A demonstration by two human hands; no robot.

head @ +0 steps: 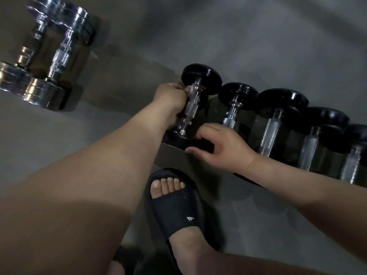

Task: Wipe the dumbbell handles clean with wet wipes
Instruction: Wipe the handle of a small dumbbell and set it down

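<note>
A black slide sandal (178, 211) with a small white logo (190, 218) on its strap stands on the grey floor (258, 225), bare toes (167, 184) showing at its open front. Just beyond the toes runs the front face of a low grey-brown ledge (170, 155).

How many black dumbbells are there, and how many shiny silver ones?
Black dumbbells: 5
Silver dumbbells: 2
Total: 7
</note>
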